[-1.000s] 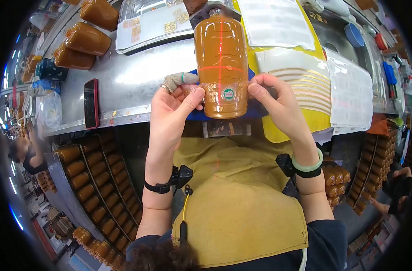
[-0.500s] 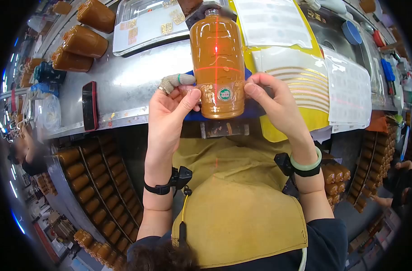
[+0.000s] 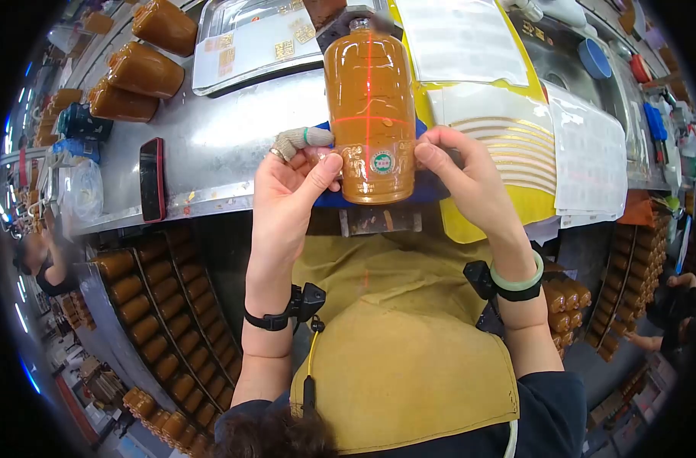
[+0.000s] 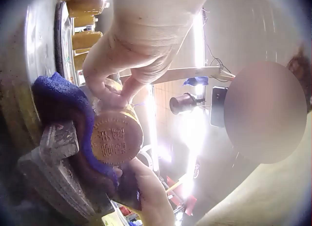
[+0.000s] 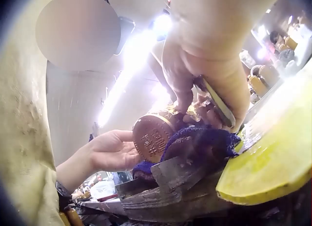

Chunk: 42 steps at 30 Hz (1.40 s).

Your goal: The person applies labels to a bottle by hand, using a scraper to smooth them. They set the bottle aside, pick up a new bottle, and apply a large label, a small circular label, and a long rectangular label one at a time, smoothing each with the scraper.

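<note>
An amber-brown bottle (image 3: 367, 84) lies on its side on a blue cloth (image 4: 61, 92), its neck pointing away and its embossed base (image 4: 117, 138) facing me. Red laser lines cross on the glass. Around its lower part runs a clear decal film (image 3: 381, 162) with gold lettering and a green round emblem. At the left edge, my left hand (image 3: 291, 179) pinches the film between thumb and fingers, with grey covers on some fingertips. Across from it, my right hand (image 3: 470, 172) pinches the other end. A flat, dark-edged piece (image 5: 217, 102) is tucked in the right palm.
Brown bottles (image 3: 146, 70) and a phone (image 3: 153, 179) are at left. A tray (image 3: 249, 65) of gold decals lies behind. On the right, a yellow board (image 3: 470, 214) carries decal sheets and curved gold-edged strips. Racks of bottles (image 3: 146, 305) stand below the bench.
The bottle and both hands stay nearly in place, with the view shifting slightly. The film now lies closer against the bottle, and its emblem sits slightly lower in the view.
</note>
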Available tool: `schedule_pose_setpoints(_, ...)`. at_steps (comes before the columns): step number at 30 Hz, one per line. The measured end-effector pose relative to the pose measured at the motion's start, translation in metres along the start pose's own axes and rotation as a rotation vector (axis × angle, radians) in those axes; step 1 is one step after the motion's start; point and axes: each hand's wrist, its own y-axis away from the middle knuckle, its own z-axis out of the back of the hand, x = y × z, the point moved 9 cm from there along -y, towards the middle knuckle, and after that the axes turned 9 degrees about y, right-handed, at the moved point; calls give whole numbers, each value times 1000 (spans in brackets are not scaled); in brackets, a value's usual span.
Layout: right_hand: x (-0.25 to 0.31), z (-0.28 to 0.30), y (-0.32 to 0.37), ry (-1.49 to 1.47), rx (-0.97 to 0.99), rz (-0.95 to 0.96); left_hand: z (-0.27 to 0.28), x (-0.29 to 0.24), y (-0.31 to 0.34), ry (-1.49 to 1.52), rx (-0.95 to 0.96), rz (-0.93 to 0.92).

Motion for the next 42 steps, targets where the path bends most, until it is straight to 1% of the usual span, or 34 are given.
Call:
schedule_pose_setpoints(8,4,-1,1,39,8,4,0,0,0,-4,-14,-8)
schedule_pose_setpoints(10,6,3,3,102,-54,14,1,1,0,-16,-13,-5)
schedule_pose_setpoints(11,6,6,2,102,-55,15,0,1,1,-16,-12,-6)
schedule_pose_setpoints(13,11,39,6,123,-333,34,2,-1,2,-29,-75,-23)
schedule_pose_setpoints(14,12,44,6,125,-331,37,3,-1,2,-27,-77,-26)
schedule_pose_setpoints(16,24,58,13,6,-393,183,3,1,2,-2,-69,-10)
schedule_pose_setpoints(18,47,48,24,-15,-380,199,3,1,1,12,-60,-9)
schedule_pose_setpoints(20,55,19,26,-74,-174,120,2,2,0,26,-51,-8)
schedule_pose_setpoints(21,52,12,23,74,-170,184,1,1,-1,22,-51,-12)
schedule_pose_setpoints(22,48,12,20,73,-167,186,2,0,0,17,-53,-16)
schedule_pose_setpoints(24,28,32,14,293,-272,17,4,0,1,7,-59,-2)
schedule_pose_setpoints(25,27,43,11,288,-320,52,5,1,1,0,-64,14)
schedule_pose_setpoints(26,26,45,11,291,-310,56,7,3,0,3,-74,9)
schedule_pose_setpoints(28,35,48,18,98,-317,177,17,2,1,-131,-144,-116)
schedule_pose_setpoints(29,33,45,18,63,-267,170,21,-1,3,-278,-178,-189)
schedule_pose_setpoints(30,35,44,20,65,-266,172,23,2,4,-277,-178,-191)
schedule_pose_setpoints(32,42,25,22,291,-98,193,24,-18,17,-602,-320,-484)
schedule_pose_setpoints(33,46,18,21,292,-96,194,25,-16,24,-568,-310,-506)
schedule_pose_setpoints(34,61,6,22,479,-159,310,23,-14,28,-569,-312,-506)
schedule_pose_setpoints(35,75,-7,25,665,-223,426,4,-18,34,-661,-191,-627)
schedule_pose_setpoints(36,71,-17,22,750,-217,406,-14,-20,43,-750,-64,-746)
schedule_pose_setpoints(38,59,-26,15,638,-324,473,-24,10,45,-1082,74,-643)
schedule_pose_setpoints(39,58,-25,13,639,-326,473,-22,15,46,-1103,68,-592)
schedule_pose_setpoints(40,55,-24,11,585,-307,460,-22,13,46,-1101,72,-594)
schedule_pose_setpoints(42,55,-18,10,537,-294,445,-25,12,42,-1225,71,-563)
